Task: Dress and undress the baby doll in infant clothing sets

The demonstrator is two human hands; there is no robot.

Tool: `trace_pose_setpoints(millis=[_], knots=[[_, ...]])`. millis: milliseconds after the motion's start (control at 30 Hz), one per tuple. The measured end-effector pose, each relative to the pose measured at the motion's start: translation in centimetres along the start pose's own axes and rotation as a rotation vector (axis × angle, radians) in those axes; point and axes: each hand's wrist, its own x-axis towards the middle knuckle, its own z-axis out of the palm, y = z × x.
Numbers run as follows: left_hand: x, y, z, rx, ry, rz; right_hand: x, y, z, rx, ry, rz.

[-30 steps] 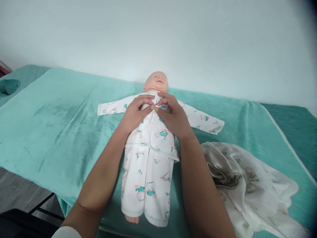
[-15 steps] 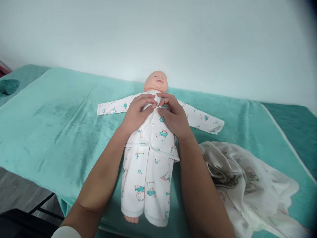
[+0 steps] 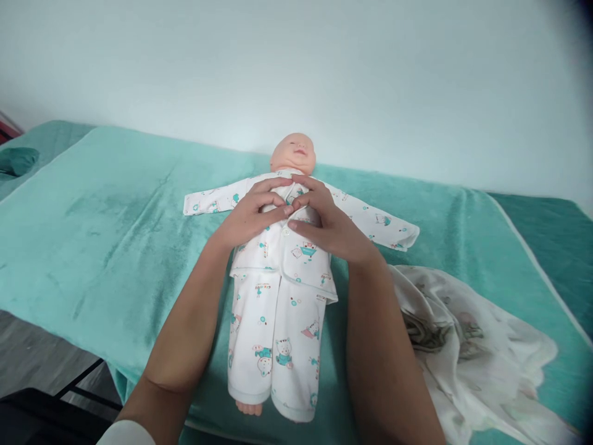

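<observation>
A baby doll (image 3: pixel 293 154) lies on its back in a white printed shirt (image 3: pixel 303 262) and matching trousers (image 3: pixel 259 337). Both sleeves stretch out sideways, and one bare foot shows below a trouser leg. On the doll's chest, my left hand (image 3: pixel 252 213) has its fingers bent around the shirt's front edge, the thumb pointing at the middle. Facing it, my right hand (image 3: pixel 327 216) holds the other front edge with curled fingers and thumb. A button shows just below my hands; the fastening between my fingertips is partly hidden.
A crumpled pale cloth (image 3: pixel 491 346) lies right of my right forearm. Green velvety covers (image 3: pixel 115 247) spread over the bed, which has a hole (image 3: pixel 18 161) at its far left. A pale wall (image 3: pixel 296 68) rises behind. Something black (image 3: pixel 46 420) stands at lower left.
Both hands have moved slightly down the shirt front, toward the button below. My right thumb has shifted lower, and the right wrist has swung outward. The doll stays almost in place.
</observation>
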Motion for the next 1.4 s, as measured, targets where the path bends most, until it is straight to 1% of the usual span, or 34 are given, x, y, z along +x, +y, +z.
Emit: trace_pose_setpoints(millis=[67,167,300,500,633,900,1100,1200,1300,1400], knots=[[-0.1,0.2,-0.6,0.041,-0.08,0.018,-0.1,-0.3,-0.3,0.007,-0.045,0.021],[-0.3,0.6,-1.3,0.079,-0.167,0.043,-0.1,-0.6,-0.5,0.003,-0.069,0.042],[-0.6,1.0,-1.5,0.116,-0.207,0.046,0.0,-0.5,-0.5,-0.005,-0.065,0.035],[-1.0,1.3,-1.2,0.139,-0.205,0.01,0.1,0.1,-0.2,0.008,-0.029,0.01],[-1.0,1.4,-1.1,0.138,-0.191,0.006,0.1,-0.1,-0.1,0.002,-0.014,-0.003],[-0.9,1.4,-1.2,0.129,-0.196,0.026,0.0,-1.0,-0.4,-0.062,-0.104,0.008],[-1.0,1.3,-1.2,0.16,-0.198,0.018,0.3,-1.6,0.1,-0.082,-0.082,-0.014],[-1.0,1.3,-1.1,0.179,-0.197,0.035,0.4,-1.7,0.3,-0.071,-0.075,0.001],[-1.1,1.6,-0.7,0.214,-0.177,0.062,0.4,-1.8,0.4,-0.05,-0.075,0.028],[-1.2,2.0,-0.4,0.262,-0.142,0.056,0.4,-2.2,0.4,-0.033,-0.081,0.053]])
